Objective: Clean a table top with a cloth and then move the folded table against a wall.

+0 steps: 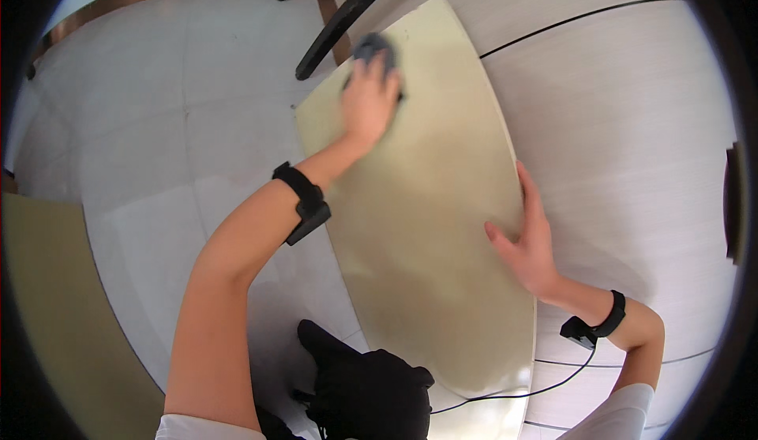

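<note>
A long, pale yellow board [426, 203] with a smooth top stretches out in front of me. Near its far end, my left hand [369, 108] presses a dark grey cloth [375, 49] onto the surface. Motion blurs this hand, and its fingers partly cover the cloth. At the board's right edge rests my right hand [530, 242], thumb apart from the fingers. The thumb lies over the top while the stretched fingers run along the edge. The right hand's fingers overlap one another, and no loose object shows in it.
Dark legs [347, 29] of furniture stand beyond the board's far left corner. A pale panelled surface [616, 163] borders the right side. Grey floor tiles [150, 124] lie to the left, with another yellowish panel [55, 282] farther left. A black cable [505, 397] crosses the near end.
</note>
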Available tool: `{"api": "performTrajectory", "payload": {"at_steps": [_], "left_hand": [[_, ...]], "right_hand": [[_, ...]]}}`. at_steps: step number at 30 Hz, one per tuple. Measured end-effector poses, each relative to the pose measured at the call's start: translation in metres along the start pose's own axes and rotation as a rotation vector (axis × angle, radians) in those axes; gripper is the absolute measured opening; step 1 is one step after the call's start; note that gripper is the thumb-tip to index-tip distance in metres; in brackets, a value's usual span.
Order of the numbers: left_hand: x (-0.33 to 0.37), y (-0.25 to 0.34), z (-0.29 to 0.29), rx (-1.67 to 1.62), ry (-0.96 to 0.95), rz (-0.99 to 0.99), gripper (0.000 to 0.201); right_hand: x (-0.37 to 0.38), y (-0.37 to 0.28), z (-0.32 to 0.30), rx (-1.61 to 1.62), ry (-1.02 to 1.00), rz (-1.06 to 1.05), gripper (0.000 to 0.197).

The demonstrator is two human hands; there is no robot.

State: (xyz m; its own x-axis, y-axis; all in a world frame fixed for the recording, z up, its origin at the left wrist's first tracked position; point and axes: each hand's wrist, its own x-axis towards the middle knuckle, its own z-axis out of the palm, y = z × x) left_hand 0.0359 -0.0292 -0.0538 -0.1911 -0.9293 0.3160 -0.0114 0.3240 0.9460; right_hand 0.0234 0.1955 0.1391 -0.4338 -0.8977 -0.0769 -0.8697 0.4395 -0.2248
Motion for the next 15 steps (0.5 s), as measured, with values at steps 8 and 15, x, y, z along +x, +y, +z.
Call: {"api": "performTrajectory", "payload": {"at_steps": [8,15], "left_hand": [[0.003,-0.017,-0.005,0.019,0.043,0.245,0.043],[-0.009,-0.127,-0.010,0.192,-0.010,-0.256,0.049]], "right_hand": [[-0.002,-0.003,0.001,-0.007,0.009,-0.046,0.081],[-0.003,-0.006,0.004,0.040,0.005,-0.056,0.080]]}}
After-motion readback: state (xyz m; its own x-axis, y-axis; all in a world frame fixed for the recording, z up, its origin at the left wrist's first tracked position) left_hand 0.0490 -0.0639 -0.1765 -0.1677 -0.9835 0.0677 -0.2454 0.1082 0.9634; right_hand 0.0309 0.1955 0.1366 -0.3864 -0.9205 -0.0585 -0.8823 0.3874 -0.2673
